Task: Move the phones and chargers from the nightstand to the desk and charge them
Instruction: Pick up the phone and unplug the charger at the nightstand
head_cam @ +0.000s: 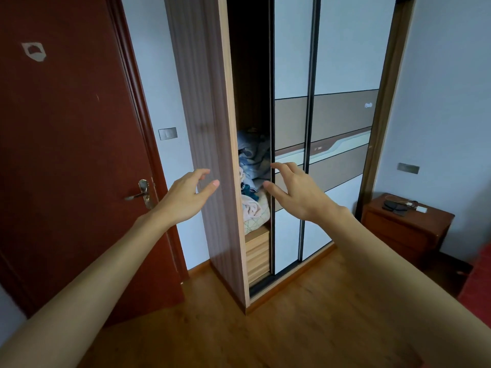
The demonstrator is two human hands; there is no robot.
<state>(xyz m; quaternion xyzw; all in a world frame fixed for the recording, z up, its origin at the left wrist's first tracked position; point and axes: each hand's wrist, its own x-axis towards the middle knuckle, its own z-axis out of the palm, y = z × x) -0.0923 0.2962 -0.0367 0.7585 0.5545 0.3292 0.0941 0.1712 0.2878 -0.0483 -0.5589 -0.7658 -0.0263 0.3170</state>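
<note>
A dark wooden nightstand point(398, 229) stands in the right corner against the wall. On its top lie dark phones point(396, 207) and a white charger point(421, 209) with a thin cable beside them. My left hand point(186, 197) and my right hand point(297, 189) are both raised in front of me, fingers spread and holding nothing. They hover before a wardrobe, well to the left of the nightstand and far from it. No desk is in view.
A tall wardrobe point(210, 128) with mirrored sliding doors point(292, 155) is partly open, showing piled clothes point(252, 166) inside. A red-brown door point(71, 155) with a metal handle is at the left. The floor is wood. A red edge, perhaps a bed point(478, 282), shows at far right.
</note>
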